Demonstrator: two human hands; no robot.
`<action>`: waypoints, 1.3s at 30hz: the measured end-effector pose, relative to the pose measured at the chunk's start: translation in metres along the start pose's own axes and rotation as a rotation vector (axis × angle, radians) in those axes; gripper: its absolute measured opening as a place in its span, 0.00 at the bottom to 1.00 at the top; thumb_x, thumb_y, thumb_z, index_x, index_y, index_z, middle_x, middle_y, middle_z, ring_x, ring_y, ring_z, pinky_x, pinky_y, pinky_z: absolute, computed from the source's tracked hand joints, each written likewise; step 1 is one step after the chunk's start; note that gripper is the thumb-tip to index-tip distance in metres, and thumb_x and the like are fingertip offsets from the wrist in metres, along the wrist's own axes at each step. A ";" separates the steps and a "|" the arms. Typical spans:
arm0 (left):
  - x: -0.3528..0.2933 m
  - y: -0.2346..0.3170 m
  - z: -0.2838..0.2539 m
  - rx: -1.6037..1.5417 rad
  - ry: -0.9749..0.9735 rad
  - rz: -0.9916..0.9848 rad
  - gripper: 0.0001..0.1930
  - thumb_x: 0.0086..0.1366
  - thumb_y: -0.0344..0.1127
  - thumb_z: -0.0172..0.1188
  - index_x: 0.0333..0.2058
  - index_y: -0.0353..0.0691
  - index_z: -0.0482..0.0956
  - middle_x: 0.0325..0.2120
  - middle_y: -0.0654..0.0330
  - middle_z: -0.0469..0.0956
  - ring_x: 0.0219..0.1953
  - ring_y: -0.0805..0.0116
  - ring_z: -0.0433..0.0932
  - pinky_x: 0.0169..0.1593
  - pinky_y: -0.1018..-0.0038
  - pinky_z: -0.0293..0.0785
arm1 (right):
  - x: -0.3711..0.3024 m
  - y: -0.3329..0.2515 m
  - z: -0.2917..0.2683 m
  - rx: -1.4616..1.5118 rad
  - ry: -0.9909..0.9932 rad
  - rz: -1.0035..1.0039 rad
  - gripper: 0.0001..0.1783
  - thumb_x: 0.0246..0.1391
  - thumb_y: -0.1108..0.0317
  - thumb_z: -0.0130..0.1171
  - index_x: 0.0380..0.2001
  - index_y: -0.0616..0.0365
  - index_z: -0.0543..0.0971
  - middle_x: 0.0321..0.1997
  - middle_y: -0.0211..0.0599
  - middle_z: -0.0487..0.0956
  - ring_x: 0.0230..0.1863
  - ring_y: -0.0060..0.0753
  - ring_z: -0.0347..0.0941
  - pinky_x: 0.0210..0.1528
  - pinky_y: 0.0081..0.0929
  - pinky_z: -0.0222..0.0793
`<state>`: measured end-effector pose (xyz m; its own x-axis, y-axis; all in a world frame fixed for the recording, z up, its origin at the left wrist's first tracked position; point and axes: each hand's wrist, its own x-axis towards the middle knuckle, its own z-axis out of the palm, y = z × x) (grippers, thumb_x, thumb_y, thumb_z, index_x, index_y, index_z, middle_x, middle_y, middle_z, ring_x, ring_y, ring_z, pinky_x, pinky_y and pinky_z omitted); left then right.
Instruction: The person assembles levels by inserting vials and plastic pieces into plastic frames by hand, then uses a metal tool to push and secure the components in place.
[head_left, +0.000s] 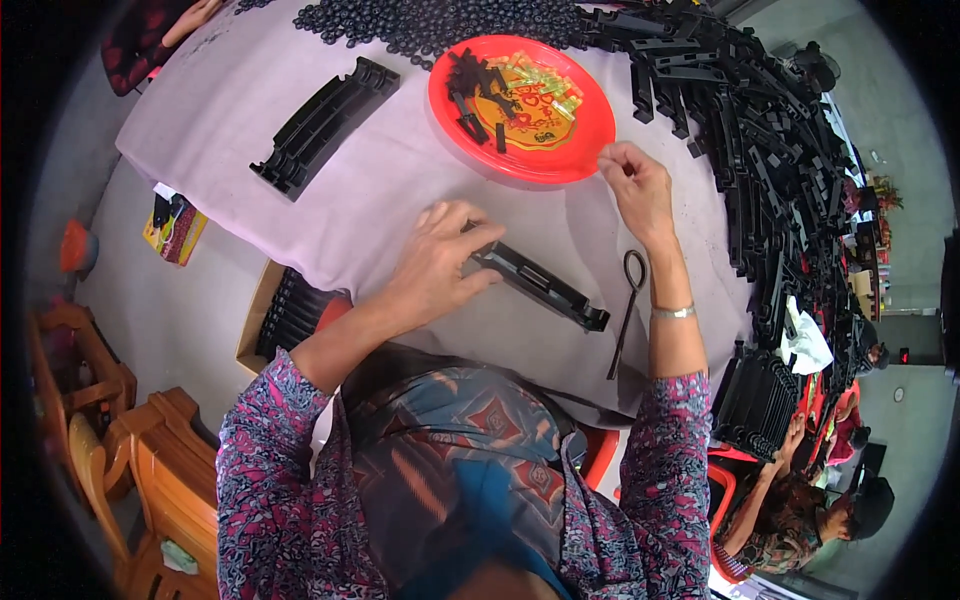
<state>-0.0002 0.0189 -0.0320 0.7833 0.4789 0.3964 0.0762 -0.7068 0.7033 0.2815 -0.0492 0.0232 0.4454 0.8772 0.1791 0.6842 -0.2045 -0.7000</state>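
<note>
On the cloth-covered table, a long black plastic bar [540,284] lies aslant in front of me. My left hand [447,250] is closed around its left end, thumb on the near side. Off to the right, my right hand [638,190] is raised by the plate's rim with its fingers curled together; whether something small is between them is hidden. The red round plate [445,120] holds small black strips [470,85] and clear yellowish pieces [560,85]. A dark metal rod with a looped end [628,310] rests between the bar and my right forearm.
Another black plastic bar [325,125] lies at the far left. Black rings [430,20] spread along the back, and a big heap of black parts [745,130] covers the right side. A box of black parts [290,315] stands below the table's left edge. A person [800,520] sits at right.
</note>
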 end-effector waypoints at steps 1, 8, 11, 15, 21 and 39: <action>0.000 0.000 0.000 0.002 0.001 -0.003 0.24 0.49 0.31 0.70 0.47 0.37 0.79 0.45 0.53 0.72 0.51 0.53 0.69 0.57 0.61 0.63 | 0.011 0.007 0.007 0.002 -0.003 -0.002 0.07 0.59 0.72 0.59 0.38 0.64 0.79 0.31 0.22 0.77 0.32 0.14 0.68 0.37 0.16 0.67; -0.004 0.003 -0.002 -0.007 -0.007 0.018 0.25 0.48 0.31 0.70 0.48 0.39 0.79 0.46 0.55 0.72 0.52 0.54 0.69 0.57 0.62 0.64 | 0.071 0.031 0.031 -0.315 0.125 -0.235 0.09 0.54 0.71 0.61 0.39 0.58 0.80 0.36 0.43 0.82 0.38 0.43 0.80 0.42 0.36 0.74; -0.004 -0.001 0.000 -0.006 -0.013 0.021 0.24 0.48 0.30 0.70 0.48 0.39 0.79 0.46 0.55 0.73 0.51 0.54 0.69 0.56 0.62 0.64 | 0.082 0.033 0.043 -0.487 0.093 -0.291 0.09 0.54 0.70 0.62 0.40 0.57 0.80 0.38 0.44 0.82 0.38 0.45 0.80 0.42 0.36 0.75; -0.002 -0.001 -0.001 0.000 0.005 0.035 0.24 0.48 0.30 0.70 0.47 0.39 0.80 0.45 0.55 0.73 0.50 0.53 0.70 0.55 0.62 0.65 | 0.096 0.038 0.054 -0.590 0.086 -0.309 0.08 0.54 0.68 0.61 0.38 0.55 0.80 0.37 0.43 0.82 0.39 0.48 0.79 0.41 0.40 0.73; 0.001 -0.004 0.001 0.001 0.029 0.061 0.22 0.49 0.30 0.71 0.45 0.39 0.80 0.42 0.58 0.75 0.48 0.55 0.72 0.54 0.63 0.65 | 0.083 0.025 0.052 -0.412 0.153 -0.314 0.06 0.43 0.70 0.59 0.26 0.60 0.79 0.27 0.51 0.80 0.32 0.54 0.78 0.35 0.44 0.74; 0.001 0.007 -0.009 -0.025 -0.107 0.078 0.19 0.46 0.32 0.73 0.38 0.37 0.79 0.30 0.60 0.74 0.37 0.59 0.73 0.49 0.65 0.65 | -0.119 -0.046 -0.013 0.227 -0.253 -0.006 0.06 0.47 0.79 0.61 0.32 0.62 0.80 0.28 0.27 0.77 0.28 0.18 0.70 0.32 0.20 0.66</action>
<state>-0.0047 0.0193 -0.0217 0.8474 0.3639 0.3866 -0.0021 -0.7258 0.6879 0.2040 -0.1498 0.0428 0.2647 0.9639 0.0268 0.5278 -0.1216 -0.8406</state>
